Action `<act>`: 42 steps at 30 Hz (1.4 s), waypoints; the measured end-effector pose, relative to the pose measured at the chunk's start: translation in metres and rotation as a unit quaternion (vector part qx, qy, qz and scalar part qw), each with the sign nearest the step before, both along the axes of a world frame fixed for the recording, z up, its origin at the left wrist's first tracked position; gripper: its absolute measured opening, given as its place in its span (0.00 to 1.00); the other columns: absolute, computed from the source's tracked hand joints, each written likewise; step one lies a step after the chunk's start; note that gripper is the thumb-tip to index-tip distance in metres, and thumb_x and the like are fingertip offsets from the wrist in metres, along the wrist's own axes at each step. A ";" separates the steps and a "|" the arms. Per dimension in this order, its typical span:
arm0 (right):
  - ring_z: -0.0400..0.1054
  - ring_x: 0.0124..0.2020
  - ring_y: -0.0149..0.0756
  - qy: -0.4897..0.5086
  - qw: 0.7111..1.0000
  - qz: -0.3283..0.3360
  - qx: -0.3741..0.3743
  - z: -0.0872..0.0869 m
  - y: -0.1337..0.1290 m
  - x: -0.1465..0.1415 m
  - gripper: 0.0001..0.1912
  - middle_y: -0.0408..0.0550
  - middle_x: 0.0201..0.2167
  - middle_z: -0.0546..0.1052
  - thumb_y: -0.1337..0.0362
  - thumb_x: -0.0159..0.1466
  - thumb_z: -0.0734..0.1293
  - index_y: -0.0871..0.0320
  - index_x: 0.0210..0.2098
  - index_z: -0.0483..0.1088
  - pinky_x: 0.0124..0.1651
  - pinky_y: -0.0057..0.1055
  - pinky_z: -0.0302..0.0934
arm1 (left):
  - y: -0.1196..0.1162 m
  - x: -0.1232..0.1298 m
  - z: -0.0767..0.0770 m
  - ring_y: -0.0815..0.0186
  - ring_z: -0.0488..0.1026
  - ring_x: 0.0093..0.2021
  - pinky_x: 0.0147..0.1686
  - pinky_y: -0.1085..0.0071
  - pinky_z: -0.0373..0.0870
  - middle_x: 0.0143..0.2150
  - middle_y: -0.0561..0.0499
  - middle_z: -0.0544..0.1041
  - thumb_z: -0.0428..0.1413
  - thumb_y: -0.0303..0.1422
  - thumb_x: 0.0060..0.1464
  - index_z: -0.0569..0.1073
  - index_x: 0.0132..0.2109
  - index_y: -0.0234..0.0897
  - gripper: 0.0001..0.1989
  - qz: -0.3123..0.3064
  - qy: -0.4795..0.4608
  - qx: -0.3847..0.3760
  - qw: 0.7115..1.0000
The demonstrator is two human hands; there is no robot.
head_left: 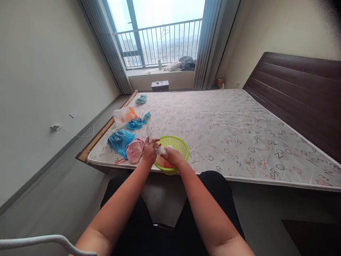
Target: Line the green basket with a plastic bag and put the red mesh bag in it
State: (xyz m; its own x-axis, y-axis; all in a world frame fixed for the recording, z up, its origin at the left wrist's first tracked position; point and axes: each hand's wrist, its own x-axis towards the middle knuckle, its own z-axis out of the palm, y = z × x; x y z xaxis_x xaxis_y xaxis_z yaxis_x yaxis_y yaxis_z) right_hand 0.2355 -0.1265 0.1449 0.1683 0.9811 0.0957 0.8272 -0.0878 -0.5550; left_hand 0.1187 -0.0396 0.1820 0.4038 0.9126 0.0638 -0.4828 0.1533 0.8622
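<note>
- Nearest us, our two bare forearms reach out over dark-clothed knees toward the mattress [239, 135] edge.
- Our left hand [149, 151] closes its fingers around a white bag [156, 144], one twisted end sticking up past the thumb.
- Our right hand [172, 156] grips the bag's other end, curled shut, just above a green basket [183, 147] at the near edge.
- Left of the hands lie a pink cloth [134, 150] and a blue bag [119, 139], touching each other.
- Farther back sit a white-and-orange bag [124, 115] and a second blue bag [137, 122].

Both hands, left hand [149, 151] and right hand [173, 156], hold a white bag [157, 145] over the green basket [183, 147].
</note>
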 end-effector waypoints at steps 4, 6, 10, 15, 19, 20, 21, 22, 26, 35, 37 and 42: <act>0.71 0.39 0.40 0.027 0.999 0.022 0.007 0.000 0.000 0.006 0.13 0.51 0.39 0.76 0.52 0.66 0.69 0.56 0.39 0.72 0.43 0.34 0.62 | 0.005 -0.002 -0.007 0.78 0.56 0.18 0.20 0.80 0.57 0.29 0.58 0.71 0.61 0.35 0.57 0.65 0.60 0.42 0.25 -0.027 0.062 0.019 0.998; 0.70 0.40 0.40 0.087 0.995 0.043 0.024 0.000 0.001 0.014 0.15 0.51 0.39 0.76 0.51 0.64 0.69 0.57 0.39 0.72 0.45 0.34 0.63 | 0.008 -0.004 -0.014 0.77 0.56 0.18 0.19 0.79 0.54 0.29 0.57 0.71 0.58 0.35 0.59 0.61 0.65 0.41 0.29 -0.049 0.127 0.048 0.990; 0.70 0.45 0.39 0.198 0.976 -0.022 0.092 -0.001 0.005 0.032 0.17 0.53 0.41 0.77 0.61 0.72 0.54 0.59 0.40 0.73 0.51 0.36 0.63 | 0.009 -0.011 -0.025 0.73 0.59 0.20 0.21 0.75 0.57 0.31 0.55 0.72 0.55 0.31 0.61 0.54 0.72 0.37 0.34 -0.043 0.275 0.138 0.950; 0.70 0.48 0.38 0.200 0.964 -0.024 0.173 0.004 0.004 0.035 0.13 0.52 0.44 0.79 0.69 0.67 0.57 0.57 0.36 0.74 0.54 0.36 0.62 | 0.000 -0.010 -0.027 0.70 0.66 0.28 0.32 0.73 0.65 0.34 0.51 0.74 0.51 0.29 0.60 0.75 0.55 0.39 0.18 -0.049 0.339 0.249 0.906; 0.71 0.45 0.40 0.135 0.970 -0.027 0.199 0.016 -0.003 0.032 0.11 0.50 0.38 0.81 0.67 0.68 0.63 0.55 0.35 0.77 0.55 0.38 0.61 | -0.002 -0.005 -0.021 0.65 0.71 0.33 0.37 0.69 0.69 0.31 0.50 0.75 0.54 0.31 0.57 0.81 0.42 0.37 0.12 -0.084 0.317 0.244 0.912; 0.71 0.45 0.40 0.120 0.972 -0.033 0.201 0.018 -0.004 0.032 0.10 0.49 0.38 0.81 0.66 0.67 0.64 0.54 0.35 0.78 0.56 0.39 0.61 | -0.002 -0.004 -0.019 0.64 0.72 0.34 0.38 0.68 0.69 0.31 0.50 0.76 0.55 0.32 0.56 0.82 0.41 0.37 0.11 -0.088 0.316 0.237 0.915; 0.71 0.44 0.40 0.115 0.972 -0.033 0.202 0.021 -0.006 0.032 0.10 0.49 0.37 0.80 0.66 0.67 0.64 0.54 0.35 0.78 0.55 0.39 0.61 | -0.002 -0.004 -0.018 0.63 0.73 0.36 0.40 0.67 0.70 0.31 0.49 0.77 0.56 0.32 0.55 0.82 0.41 0.37 0.11 -0.091 0.315 0.230 0.916; 0.71 0.43 0.39 0.121 0.971 -0.030 0.205 0.024 -0.007 0.033 0.10 0.48 0.36 0.80 0.66 0.67 0.65 0.54 0.34 0.78 0.54 0.38 0.62 | -0.002 -0.005 -0.016 0.62 0.74 0.37 0.41 0.67 0.70 0.32 0.49 0.78 0.58 0.33 0.54 0.82 0.42 0.37 0.11 -0.094 0.315 0.226 0.917; 0.72 0.42 0.36 0.206 0.953 -0.006 0.222 0.034 -0.009 0.031 0.09 0.48 0.38 0.78 0.65 0.66 0.65 0.54 0.34 0.79 0.48 0.33 0.65 | -0.005 -0.007 -0.012 0.64 0.73 0.36 0.39 0.69 0.70 0.34 0.51 0.78 0.65 0.38 0.49 0.82 0.45 0.36 0.17 -0.128 0.324 0.238 0.907; 0.75 0.37 0.36 0.313 0.942 0.045 0.111 0.042 -0.012 0.022 0.05 0.43 0.33 0.81 0.63 0.62 0.69 0.54 0.34 0.79 0.44 0.32 0.68 | -0.011 -0.004 -0.021 0.60 0.75 0.41 0.46 0.64 0.71 0.36 0.48 0.80 0.65 0.41 0.53 0.81 0.39 0.34 0.14 -0.176 0.282 0.228 0.915; 0.75 0.38 0.36 0.299 0.946 0.071 0.100 0.041 -0.013 0.023 0.07 0.43 0.34 0.81 0.62 0.64 0.68 0.54 0.34 0.79 0.43 0.31 0.67 | -0.009 -0.005 -0.024 0.62 0.75 0.37 0.41 0.67 0.72 0.33 0.48 0.79 0.66 0.41 0.51 0.80 0.38 0.33 0.14 -0.183 0.279 0.218 0.917; 0.74 0.46 0.38 0.240 0.953 0.008 0.186 0.045 -0.013 0.026 0.07 0.50 0.49 0.79 0.60 0.65 0.67 0.56 0.37 0.76 0.47 0.34 0.68 | -0.005 -0.011 -0.029 0.67 0.69 0.28 0.28 0.73 0.65 0.25 0.53 0.73 0.65 0.47 0.51 0.80 0.34 0.33 0.18 -0.178 0.322 0.188 0.910</act>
